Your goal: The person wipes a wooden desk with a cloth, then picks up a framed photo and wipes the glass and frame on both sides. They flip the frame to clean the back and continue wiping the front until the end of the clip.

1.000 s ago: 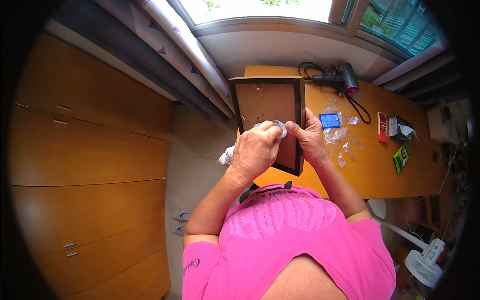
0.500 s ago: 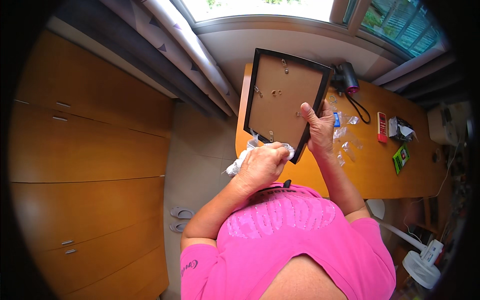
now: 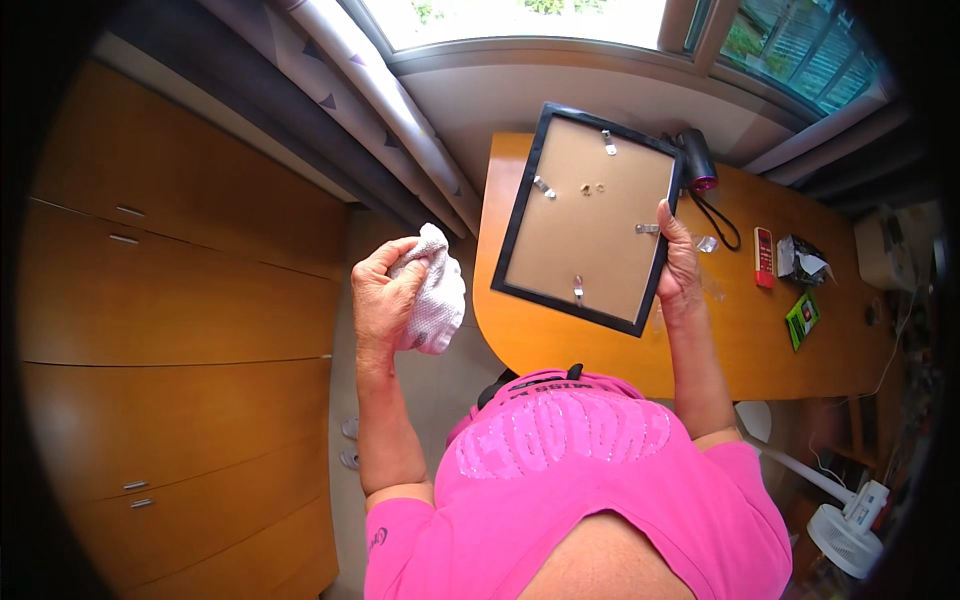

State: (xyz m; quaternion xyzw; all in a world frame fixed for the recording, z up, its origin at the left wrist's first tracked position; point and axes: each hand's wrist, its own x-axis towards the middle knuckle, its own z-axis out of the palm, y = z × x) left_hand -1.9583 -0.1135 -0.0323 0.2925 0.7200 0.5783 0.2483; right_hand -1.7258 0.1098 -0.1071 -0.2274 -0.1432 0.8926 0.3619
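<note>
A black-edged picture frame (image 3: 560, 205) with a brown backing board and several metal clips is held up over the table, its back toward me. My right hand (image 3: 679, 262) grips its right edge, thumb on the backing side and fingers hidden behind. Off to the left, apart from the frame, my left hand (image 3: 385, 300) is closed on a white textured cloth (image 3: 437, 300), which hangs bunched from the fingers over the floor.
The wooden table (image 3: 620, 360) bears a dark cylindrical device (image 3: 697, 160) with a black strap, a red-and-white remote-like object (image 3: 764, 257), a tissue pack (image 3: 800, 262), a green packet (image 3: 802, 318) and clear plastic scraps (image 3: 707, 244). Wooden cabinets (image 3: 180, 300) line the left; a white fan (image 3: 845, 535) stands lower right.
My left hand has drawn the cloth away from the frame's lower edge, out to the left and up. The frame has shifted right and tilted a little in my right hand.
</note>
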